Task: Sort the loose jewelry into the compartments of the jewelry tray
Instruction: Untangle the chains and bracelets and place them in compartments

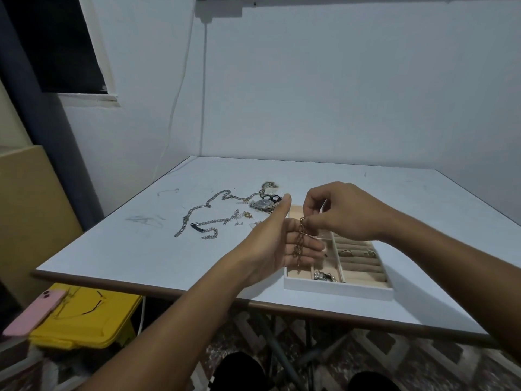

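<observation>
A person at a white table [141,249] pinches the top end of a gold chain [299,244] in the fingertips of the right hand [344,213]. The chain hangs across the straight, open fingers of the left hand [279,244], above the left side of a white jewelry tray [338,290] that sits near the table's front edge. Rings [346,252] sit among the padded rolls on the tray's right, and a beaded piece [324,276] lies in a near compartment. Farther back and to the left, silver chains [197,213] and a watch [263,205] lie loose on the tabletop. Below the table at near left, a pink phone [35,311] rests on a yellow box [90,314].
</observation>
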`<move>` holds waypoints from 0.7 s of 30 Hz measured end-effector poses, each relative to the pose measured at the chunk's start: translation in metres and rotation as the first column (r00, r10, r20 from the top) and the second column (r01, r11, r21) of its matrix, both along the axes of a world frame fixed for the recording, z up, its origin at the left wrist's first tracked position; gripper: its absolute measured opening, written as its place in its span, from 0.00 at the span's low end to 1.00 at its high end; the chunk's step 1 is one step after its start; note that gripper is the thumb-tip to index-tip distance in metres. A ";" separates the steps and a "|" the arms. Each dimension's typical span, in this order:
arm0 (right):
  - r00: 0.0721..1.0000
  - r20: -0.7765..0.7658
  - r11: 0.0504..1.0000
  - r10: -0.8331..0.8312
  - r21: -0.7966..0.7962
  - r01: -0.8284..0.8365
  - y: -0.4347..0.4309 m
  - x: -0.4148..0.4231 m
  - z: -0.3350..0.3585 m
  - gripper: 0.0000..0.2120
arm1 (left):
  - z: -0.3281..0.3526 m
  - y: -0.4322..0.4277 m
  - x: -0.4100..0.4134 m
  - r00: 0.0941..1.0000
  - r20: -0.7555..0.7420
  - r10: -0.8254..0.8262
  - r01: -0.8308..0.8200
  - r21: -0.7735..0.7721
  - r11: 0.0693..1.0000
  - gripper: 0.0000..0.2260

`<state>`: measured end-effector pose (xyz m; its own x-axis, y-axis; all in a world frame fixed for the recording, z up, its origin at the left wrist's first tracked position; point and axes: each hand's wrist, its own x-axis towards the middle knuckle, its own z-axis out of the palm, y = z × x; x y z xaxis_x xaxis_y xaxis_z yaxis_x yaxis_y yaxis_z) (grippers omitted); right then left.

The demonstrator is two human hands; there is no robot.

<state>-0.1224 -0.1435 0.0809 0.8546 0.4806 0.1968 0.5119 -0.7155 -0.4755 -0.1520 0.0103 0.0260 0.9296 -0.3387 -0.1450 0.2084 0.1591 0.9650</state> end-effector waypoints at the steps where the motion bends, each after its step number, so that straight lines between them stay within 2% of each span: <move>1: 1.000 0.002 1.000 0.000 0.000 0.000 -0.001 -0.001 -0.001 0.04 | 0.000 0.000 -0.001 1.000 -0.002 -0.016 0.016 0.012 1.000 0.34; 21: 1.000 -0.021 0.999 -0.015 0.031 0.015 -0.002 -0.008 -0.015 0.05 | 0.007 0.011 0.002 0.999 0.001 -0.044 0.044 0.130 0.991 0.35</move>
<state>-0.1300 -0.1456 0.0663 0.8658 0.4615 0.1933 0.4907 -0.7076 -0.5084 -0.1497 0.0212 0.0329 0.9150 -0.3578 -0.1866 0.2086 0.0235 0.9777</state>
